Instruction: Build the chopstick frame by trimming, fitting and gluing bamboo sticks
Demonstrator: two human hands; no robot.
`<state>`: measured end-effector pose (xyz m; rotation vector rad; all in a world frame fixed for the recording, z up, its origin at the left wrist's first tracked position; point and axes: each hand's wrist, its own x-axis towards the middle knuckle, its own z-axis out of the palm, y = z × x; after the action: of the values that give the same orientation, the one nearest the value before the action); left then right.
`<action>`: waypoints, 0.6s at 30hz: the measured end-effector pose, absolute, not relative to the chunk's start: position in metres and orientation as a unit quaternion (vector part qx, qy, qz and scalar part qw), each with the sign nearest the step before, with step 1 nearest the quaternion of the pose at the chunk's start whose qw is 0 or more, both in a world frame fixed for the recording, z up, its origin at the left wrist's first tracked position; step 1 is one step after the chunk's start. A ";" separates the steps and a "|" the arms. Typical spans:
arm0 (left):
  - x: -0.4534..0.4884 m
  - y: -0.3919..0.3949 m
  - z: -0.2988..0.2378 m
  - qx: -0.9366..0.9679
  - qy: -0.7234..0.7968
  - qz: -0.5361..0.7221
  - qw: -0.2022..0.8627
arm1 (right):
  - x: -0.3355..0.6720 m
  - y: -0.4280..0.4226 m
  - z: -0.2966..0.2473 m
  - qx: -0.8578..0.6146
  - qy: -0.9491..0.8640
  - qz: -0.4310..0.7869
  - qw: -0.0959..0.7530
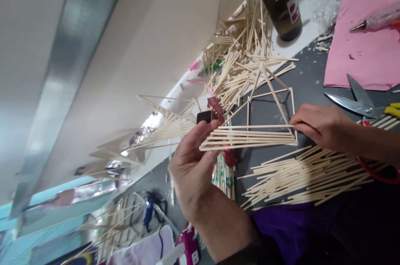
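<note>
Pale wood: the stick frame (pixel 276 99) is sitting between the two hands, over the dark tabletop (pixel 242 186). Left hand (pixel 193 165) is gripping its narrow end between thumb and fingers; right hand (pixel 323 125) is pinching the opposite end of the top stick (pixel 250 126). One side is carrying a row of near-parallel sticks; others are showing bare struts, so filling looks only partly done. Loose sticks (pixel 300 179) are lying near, unattached.

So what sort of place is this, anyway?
Probably a handicraft workspace: a frame of thin pale wooden sticks is held over a dark grey tabletop, with open silver-bladed scissors and what looks like a metal-tipped glue gun nearby.
</note>
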<state>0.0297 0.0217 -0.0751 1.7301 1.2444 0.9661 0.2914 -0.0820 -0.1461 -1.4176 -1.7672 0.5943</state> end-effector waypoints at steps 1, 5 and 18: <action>0.030 0.022 -0.076 0.680 0.491 0.381 0.388 | 0.291 -0.082 -0.146 -0.557 -0.695 0.234 0.389; 0.028 0.023 -0.078 0.678 0.487 0.388 0.390 | 0.290 -0.081 -0.146 -0.559 -0.693 0.234 0.390; 0.028 0.023 -0.077 0.675 0.489 0.390 0.391 | 0.290 -0.079 -0.145 -0.552 -0.703 0.254 0.369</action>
<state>0.0285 0.0234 -0.0765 1.7153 1.2408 0.9909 0.2898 -0.0793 -0.1454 -1.4178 -1.8038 0.6528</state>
